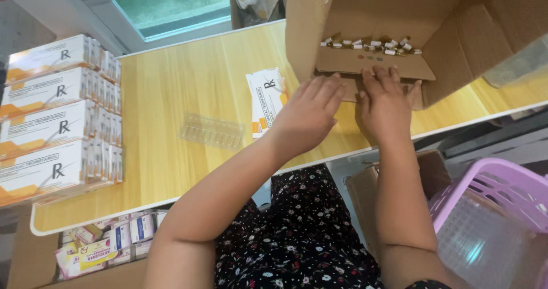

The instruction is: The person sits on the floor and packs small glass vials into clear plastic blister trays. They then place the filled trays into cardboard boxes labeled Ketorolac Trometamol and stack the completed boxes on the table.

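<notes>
Left hand [308, 115] and right hand [385, 98], fingers flat, unclenched, press cardboard box [374, 63] flap at tabletop [188, 89] near edge; small vials [371, 43] inside likely light, fragile; grip box walls.

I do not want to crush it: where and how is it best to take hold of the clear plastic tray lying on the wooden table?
Probably by its two long edges, pinched from above. The clear plastic tray lies flat and apart on the table, and its thin ribbed middle looks flimsy; the rim seems stiffer. The left hand is nearest; the right hand rests at the cardboard box.
</notes>
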